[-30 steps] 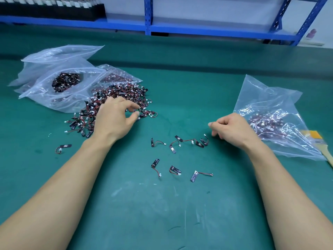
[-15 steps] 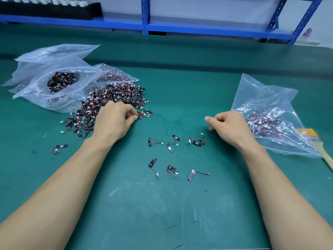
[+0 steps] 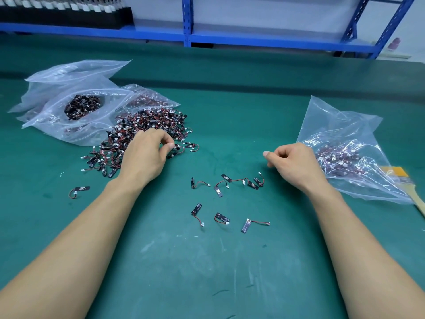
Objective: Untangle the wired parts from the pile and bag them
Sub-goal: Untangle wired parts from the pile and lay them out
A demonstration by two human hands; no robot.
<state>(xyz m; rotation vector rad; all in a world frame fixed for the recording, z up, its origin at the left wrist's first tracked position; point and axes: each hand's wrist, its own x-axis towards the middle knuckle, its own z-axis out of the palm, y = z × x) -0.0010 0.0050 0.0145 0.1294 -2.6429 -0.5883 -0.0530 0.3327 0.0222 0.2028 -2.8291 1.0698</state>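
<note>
1. Green table [image 3: 230, 107] fills the view; blue shelf rack [image 3: 187, 19] runs along its far side.
2. Clear bags [image 3: 50, 120] heaped far left, overlapping. The top one lies open with a dark clump of parts inside.
3. Right bag [image 3: 340, 134], clear and crumpled, lies far right with reddish wired parts showing through it.
4. Pile [image 3: 156, 120] of tangled wired parts sits against the left bags' near right edge.
5. Left hand [image 3: 145, 155] rests on the pile's near edge, fingers curled, thumb and forefinger pinched into the tangle. Which part they grip is probably hidden under the fingers.
6. Right hand [image 3: 296, 164] just left of the right bag, fingers curled under in a loose fist, thumb pointing left, nothing held.
7. Loose parts [image 3: 230, 180] lie scattered between the forearms, separate from the pile.
8. Brush [image 3: 397, 173] lies partly under the right bag's near corner.
9. Stray part [image 3: 81, 188] lies alone, near and left of the pile.
</note>
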